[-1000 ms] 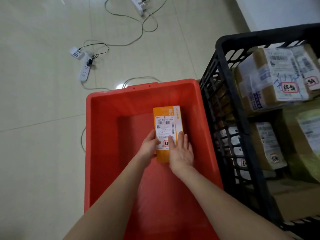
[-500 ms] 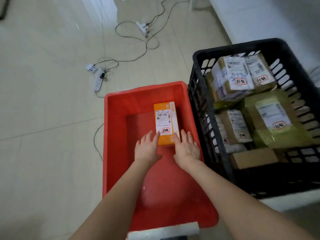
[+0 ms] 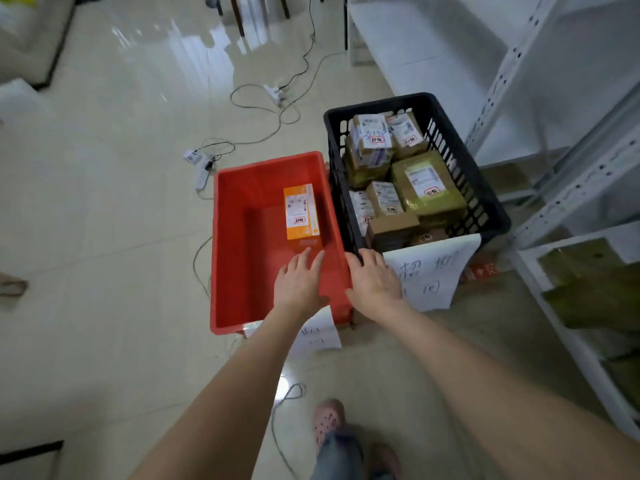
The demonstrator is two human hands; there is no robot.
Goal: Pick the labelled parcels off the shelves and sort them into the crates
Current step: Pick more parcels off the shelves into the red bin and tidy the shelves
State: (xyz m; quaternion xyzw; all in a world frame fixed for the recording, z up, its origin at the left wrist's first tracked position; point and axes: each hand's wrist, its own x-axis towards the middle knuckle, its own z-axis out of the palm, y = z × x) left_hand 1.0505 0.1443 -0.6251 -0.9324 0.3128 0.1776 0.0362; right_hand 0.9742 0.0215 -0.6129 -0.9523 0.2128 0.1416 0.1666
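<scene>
Orange parcel (image 3: 301, 216) lying label-up in the red crate (image 3: 256, 268), both hands empty above the crate's near end.
It rests flat on the crate floor toward 1 o'clock, close to the right wall. The left hand (image 3: 299, 282) hangs at the crate's 5 o'clock, fingers straight and slightly apart, tips just short of the parcel. The right hand (image 3: 375, 280), fingers loosely spread, is over the red crate's right rim where the black crate (image 3: 483, 192) adjoins at 3 o'clock; contact cannot be told. Labelled cardboard parcels (image 3: 420, 181) fill the black crate. A power strip (image 3: 202, 171) lies at 10 o'clock.
</scene>
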